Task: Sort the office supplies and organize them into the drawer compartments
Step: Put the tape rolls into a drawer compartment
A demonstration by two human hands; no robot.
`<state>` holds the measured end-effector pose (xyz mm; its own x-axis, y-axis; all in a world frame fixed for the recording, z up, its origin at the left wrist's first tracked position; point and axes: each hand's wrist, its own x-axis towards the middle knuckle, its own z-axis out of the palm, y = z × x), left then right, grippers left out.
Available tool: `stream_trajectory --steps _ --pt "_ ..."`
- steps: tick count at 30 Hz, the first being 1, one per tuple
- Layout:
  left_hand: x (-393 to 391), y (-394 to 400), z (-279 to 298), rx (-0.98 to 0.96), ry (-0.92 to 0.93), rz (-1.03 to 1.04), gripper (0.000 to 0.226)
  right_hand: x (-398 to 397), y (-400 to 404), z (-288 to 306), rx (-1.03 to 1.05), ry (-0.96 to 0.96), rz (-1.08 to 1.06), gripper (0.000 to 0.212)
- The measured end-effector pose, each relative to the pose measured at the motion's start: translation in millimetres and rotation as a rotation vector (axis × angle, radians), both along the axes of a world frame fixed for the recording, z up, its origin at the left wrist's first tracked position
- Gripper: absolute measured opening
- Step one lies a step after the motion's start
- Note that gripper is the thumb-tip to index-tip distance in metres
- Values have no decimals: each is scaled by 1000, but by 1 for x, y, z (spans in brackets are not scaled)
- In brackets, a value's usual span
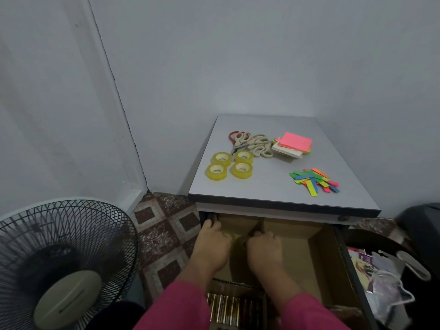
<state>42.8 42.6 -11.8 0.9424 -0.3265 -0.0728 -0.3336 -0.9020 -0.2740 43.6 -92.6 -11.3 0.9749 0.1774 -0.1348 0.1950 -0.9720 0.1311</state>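
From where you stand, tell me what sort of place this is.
Probably a home room corner used as a small office: a pedestal fan on patterned floor tiles, and a drawer cabinet topped with tape rolls and scissors.

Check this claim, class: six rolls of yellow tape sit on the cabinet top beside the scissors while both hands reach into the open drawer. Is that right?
Not quite. The head view shows four rolls of yellow tape, not six, beside the scissors. The left hand and right hand do reach into the drawer.

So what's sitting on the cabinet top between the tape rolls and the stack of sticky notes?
In the head view, a pile of scissors lies between the four yellow tape rolls and the sticky note stack, their blades pointing toward the rolls.
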Motion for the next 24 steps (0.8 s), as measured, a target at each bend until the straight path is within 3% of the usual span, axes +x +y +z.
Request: stream_trajectory --steps 18,21,24 --pt "-3 -1 6 -11 -4 -15 22 -3 -2 2 44 -25 23 31" --pt "-4 -1 6 -99 -64 -3 22 -10 -1 5 131 -116 -5 30" --pt "-11 0 10 -299 -164 -8 27 -15 -5 11 305 -367 12 23"
